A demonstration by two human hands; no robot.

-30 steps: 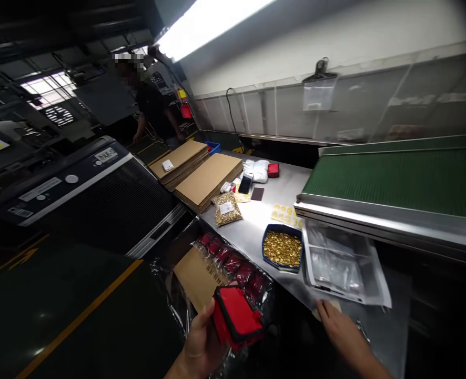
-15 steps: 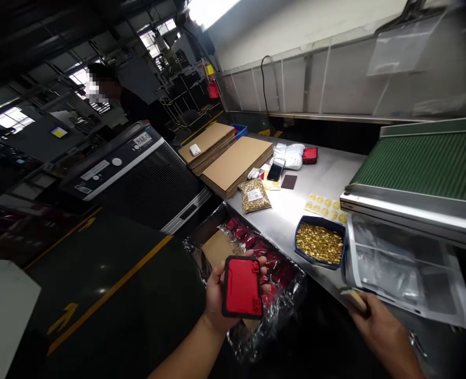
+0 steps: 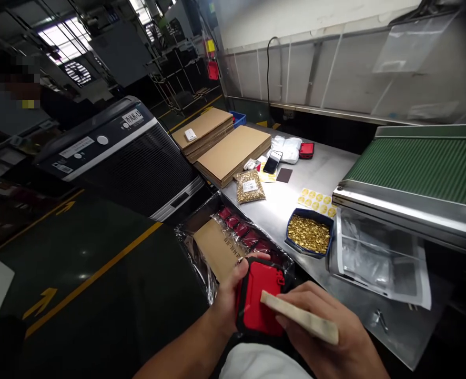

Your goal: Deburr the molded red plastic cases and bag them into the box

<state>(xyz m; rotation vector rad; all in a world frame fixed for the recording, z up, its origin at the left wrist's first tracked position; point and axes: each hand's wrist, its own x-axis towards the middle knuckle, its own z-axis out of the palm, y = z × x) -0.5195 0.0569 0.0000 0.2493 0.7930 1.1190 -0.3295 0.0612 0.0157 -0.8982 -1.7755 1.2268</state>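
My left hand (image 3: 225, 301) is wrapped round a red case with a black rim (image 3: 261, 281), its red face turned up toward me. My right hand (image 3: 337, 321) grips a flat, pale beige bar (image 3: 306, 318), whose material I cannot make out. The bar's far end overlaps the red face; whether it touches is unclear. Below and beyond my left hand, a carton lined with clear plastic (image 3: 185, 237) contains several wrapped red items (image 3: 241, 229) and a brown cardboard piece (image 3: 219, 247).
On the metal table (image 3: 274, 210) are a blue bin (image 3: 290, 243) of small gold parts, a bag of gold parts (image 3: 250, 187), yellow round stickers (image 3: 315, 201), a phone (image 3: 273, 161) and cardboard stacks (image 3: 235, 152). A green conveyor (image 3: 426, 168) stands right. Another person (image 3: 65, 108) is far left.
My right hand has come left from the table edge, bringing the pale bar over the red case. The case is now tilted and lower. The view has shifted, and the other person appears farther left.
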